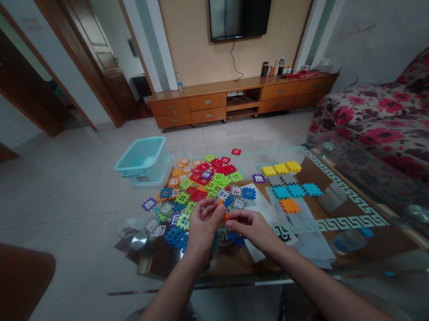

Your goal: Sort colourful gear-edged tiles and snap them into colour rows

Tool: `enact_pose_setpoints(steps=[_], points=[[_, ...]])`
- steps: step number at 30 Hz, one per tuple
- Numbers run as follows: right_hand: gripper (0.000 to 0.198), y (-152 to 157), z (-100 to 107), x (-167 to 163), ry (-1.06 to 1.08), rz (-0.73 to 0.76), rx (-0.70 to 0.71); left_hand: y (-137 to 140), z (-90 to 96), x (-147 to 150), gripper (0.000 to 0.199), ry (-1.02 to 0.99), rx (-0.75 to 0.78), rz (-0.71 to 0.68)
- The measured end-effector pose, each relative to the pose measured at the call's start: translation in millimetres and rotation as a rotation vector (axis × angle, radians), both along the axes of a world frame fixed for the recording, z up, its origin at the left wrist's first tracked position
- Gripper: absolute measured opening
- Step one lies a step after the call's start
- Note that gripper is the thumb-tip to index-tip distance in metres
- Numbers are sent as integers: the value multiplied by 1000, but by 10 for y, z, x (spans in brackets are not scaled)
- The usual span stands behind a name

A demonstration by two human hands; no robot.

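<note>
My left hand [202, 223] pinches an orange waffle block [220, 202], seen nearly edge-on above the near part of the glass table. The fingers of my right hand [251, 225] close on the block's lower end from the other side. Just beyond my hands a mixed heap spreads out, with red blocks [221, 167], lime green blocks [217, 182] and dark blue blocks [176, 237]. To the right lie rows of yellow blocks [281, 168], grey blocks [282, 179] and light blue blocks [296, 191]. A single orange block [289, 205] lies below those rows.
A teal plastic bin [143, 156] stands beyond the heap at the left. Papers [307, 238] and a bottle with a blue cap [351, 241] show at the right of the glass table [365, 221]. A flowered sofa [390, 142] borders the right side.
</note>
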State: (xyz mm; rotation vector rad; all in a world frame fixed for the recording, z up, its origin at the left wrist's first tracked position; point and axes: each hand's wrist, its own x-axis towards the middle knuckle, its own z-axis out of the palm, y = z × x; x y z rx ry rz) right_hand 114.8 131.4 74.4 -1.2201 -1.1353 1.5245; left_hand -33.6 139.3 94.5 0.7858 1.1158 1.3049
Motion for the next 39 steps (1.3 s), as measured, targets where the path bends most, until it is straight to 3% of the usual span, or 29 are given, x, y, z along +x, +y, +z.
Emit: enact_pose_setpoints(steps=[20, 29, 39], points=[[43, -4, 41, -27, -2, -41, -19, 11, -24, 10, 54, 15, 13, 21], [43, 9, -74, -41, 13, -89, 31, 4, -15, 9, 55, -14, 15, 9], [37, 3, -68, 14, -77, -119, 114, 26, -67, 23, 54, -72, -25, -54]])
